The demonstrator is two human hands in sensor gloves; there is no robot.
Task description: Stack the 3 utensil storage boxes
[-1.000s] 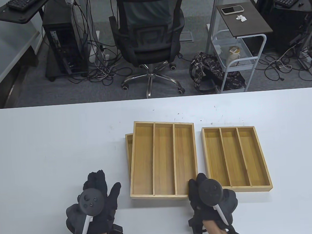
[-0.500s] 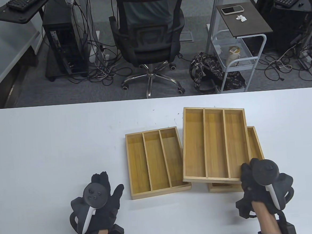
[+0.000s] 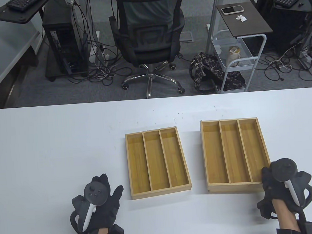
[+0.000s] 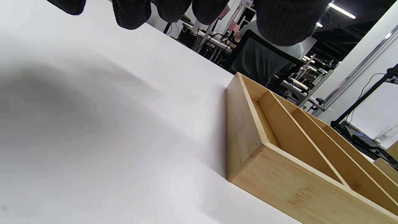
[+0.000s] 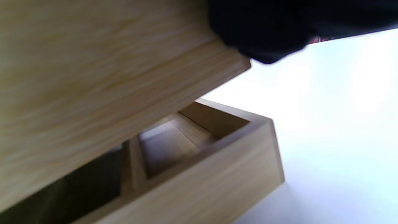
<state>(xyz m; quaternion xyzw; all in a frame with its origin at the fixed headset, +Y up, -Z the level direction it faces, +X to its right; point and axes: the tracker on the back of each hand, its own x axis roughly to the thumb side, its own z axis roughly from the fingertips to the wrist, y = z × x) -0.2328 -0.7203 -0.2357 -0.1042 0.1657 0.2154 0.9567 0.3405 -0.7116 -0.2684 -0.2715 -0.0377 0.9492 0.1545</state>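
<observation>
Three bamboo utensil boxes, each with three slots, are on the white table [image 3: 53, 145]. One box [image 3: 158, 163] lies alone at the centre. My right hand [image 3: 265, 174] grips the near right corner of a second box [image 3: 234, 151], held over the third box [image 3: 230, 189], which shows only as a sliver at the near edge. In the right wrist view the held box [image 5: 93, 77] is tilted, its corner still raised above the lower box [image 5: 217, 174]. My left hand [image 3: 107, 183] rests open on the table left of the centre box [image 4: 279, 146], apart from it.
An office chair [image 3: 150, 37] and a white wire cart [image 3: 237, 55] stand on the floor beyond the table's far edge. The table's far edge runs just behind the boxes.
My right hand carried the box from on top of the centre box rightward, then lowered it over the right box. My left hand has barely moved.
</observation>
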